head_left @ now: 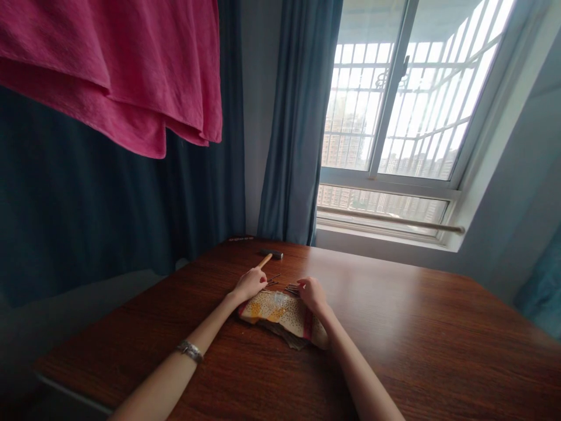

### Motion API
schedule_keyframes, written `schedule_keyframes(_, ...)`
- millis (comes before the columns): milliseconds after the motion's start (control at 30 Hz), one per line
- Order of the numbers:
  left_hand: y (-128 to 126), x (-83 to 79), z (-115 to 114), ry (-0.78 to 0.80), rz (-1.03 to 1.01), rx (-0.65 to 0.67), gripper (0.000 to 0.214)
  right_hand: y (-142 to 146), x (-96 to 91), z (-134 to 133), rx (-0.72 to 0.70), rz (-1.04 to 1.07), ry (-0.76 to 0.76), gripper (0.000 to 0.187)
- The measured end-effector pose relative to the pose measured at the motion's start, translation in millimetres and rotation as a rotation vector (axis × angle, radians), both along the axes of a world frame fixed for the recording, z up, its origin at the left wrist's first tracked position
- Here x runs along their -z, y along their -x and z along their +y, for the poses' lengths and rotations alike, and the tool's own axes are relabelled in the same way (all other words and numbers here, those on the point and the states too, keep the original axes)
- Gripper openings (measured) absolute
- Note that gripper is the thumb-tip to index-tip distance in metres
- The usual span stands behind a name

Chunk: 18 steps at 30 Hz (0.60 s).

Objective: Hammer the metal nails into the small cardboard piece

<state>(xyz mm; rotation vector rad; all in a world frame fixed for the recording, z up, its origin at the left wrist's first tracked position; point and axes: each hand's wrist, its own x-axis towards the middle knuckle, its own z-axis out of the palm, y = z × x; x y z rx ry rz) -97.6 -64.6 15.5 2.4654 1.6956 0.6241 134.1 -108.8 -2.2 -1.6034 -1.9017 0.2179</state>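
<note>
A cream pad [289,311] with dark dots, yellow patches and a red band lies on the table, greyish layers showing under its near edge. A clear piece [279,300], perhaps plastic, rests on its top. My left hand [249,285] is closed at the pad's far left corner; what its fingers hold, if anything, is hidden. Thin dark nail-like rods [272,282] lie just beyond those fingertips. My right hand [312,293] is at the pad's far right side, its fingers pinched on the ends of several nail-like metal rods [291,288].
A hammer [274,254] with a wooden handle lies beyond my left hand on the brown wooden table [394,327]. Dark blue curtains [293,128] hang behind the table, beside a barred window [390,117]. A pink towel [144,76] hangs at the upper left.
</note>
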Motion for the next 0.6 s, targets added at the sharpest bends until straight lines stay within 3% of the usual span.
schedule_keyframes(267,-1,3.1,6,0.108,-0.154,0.118,0.022,-5,-8.4,4,-0.036,0.017,-0.015,0.026)
schedule_keyframes(400,0,3.8,6,0.119,-0.147,0.085,0.024,-16,-12.2,3,-0.022,0.002,0.021,0.02)
schedule_keyframes(500,-1,2.1,4,0.09,-0.107,0.076,0.027,-18,-12.2,-2,-0.085,-0.012,0.032,0.016)
schedule_keyframes(600,-4,-3.0,-2,0.057,-0.077,0.154,0.029,-9,-11.4,-5,-0.181,-0.003,0.011,0.021)
